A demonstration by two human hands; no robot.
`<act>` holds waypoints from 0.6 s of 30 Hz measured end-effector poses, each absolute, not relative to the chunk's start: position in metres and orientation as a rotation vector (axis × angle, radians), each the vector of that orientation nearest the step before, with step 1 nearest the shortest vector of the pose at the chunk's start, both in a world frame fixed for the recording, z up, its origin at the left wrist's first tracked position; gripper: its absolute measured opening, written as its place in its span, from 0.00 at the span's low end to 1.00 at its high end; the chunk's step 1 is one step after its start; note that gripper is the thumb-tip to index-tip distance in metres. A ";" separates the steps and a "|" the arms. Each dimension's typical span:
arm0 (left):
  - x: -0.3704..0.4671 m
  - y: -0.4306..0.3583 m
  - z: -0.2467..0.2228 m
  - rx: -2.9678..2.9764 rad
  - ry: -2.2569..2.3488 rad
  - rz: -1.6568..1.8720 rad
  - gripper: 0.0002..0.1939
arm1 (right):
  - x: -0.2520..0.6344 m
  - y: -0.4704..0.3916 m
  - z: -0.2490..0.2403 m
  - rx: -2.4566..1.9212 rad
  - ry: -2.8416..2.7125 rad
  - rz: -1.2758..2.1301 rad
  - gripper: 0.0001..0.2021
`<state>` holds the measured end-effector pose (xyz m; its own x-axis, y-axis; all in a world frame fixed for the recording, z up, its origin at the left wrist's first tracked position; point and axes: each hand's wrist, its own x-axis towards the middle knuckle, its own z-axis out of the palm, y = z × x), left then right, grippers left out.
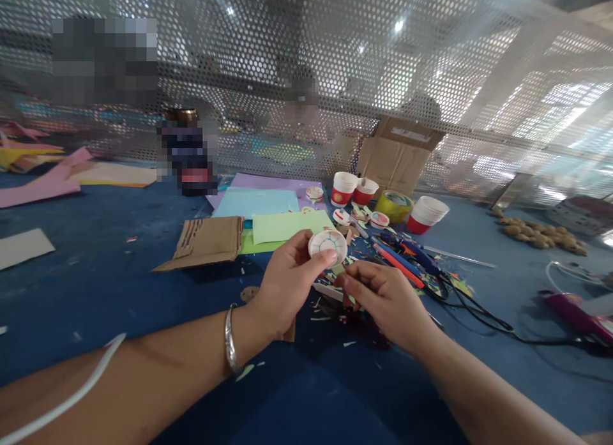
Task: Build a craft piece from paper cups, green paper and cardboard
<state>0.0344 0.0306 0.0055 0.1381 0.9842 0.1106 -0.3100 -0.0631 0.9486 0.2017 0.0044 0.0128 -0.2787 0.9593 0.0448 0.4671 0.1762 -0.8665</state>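
My left hand point(293, 269) pinches a small round white paper cup bottom point(322, 242) with blue-green lines drawn on it like a turtle shell; the thumb lies across its face. Just below it, my right hand point(385, 295) is closed on a small green paper piece point(339, 270), whose upper end reaches the disc's lower edge. Whether the two are joined, I cannot tell. Scissors partly hidden under my right hand show a blade point(330, 293) among paper scraps. Similar decorated cup bottoms point(341, 216) lie beyond my hands.
Light green paper point(287, 226), blue paper point(256, 201) and cardboard point(208, 239) lie ahead. Stacked paper cups point(427, 214) and yellow tape point(393, 206) stand at the back right. Markers point(397, 264) and a corded blue glue gun point(424, 256) lie right. A perforated metal screen point(239, 62) rises behind.
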 end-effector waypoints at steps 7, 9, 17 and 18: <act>0.031 0.037 0.006 1.073 0.856 1.304 0.08 | 0.203 0.004 0.014 -1.360 -1.841 1.013 0.15; 0.030 0.040 0.006 1.001 0.891 1.323 0.08 | 0.204 0.004 0.013 -1.371 -1.851 0.975 0.15; 0.023 0.057 0.008 0.791 0.983 1.512 0.08 | 0.208 0.006 0.012 -1.355 -1.720 0.904 0.15; 0.022 0.058 0.008 0.794 0.980 1.514 0.08 | 0.208 0.005 0.012 -1.361 -1.696 0.872 0.15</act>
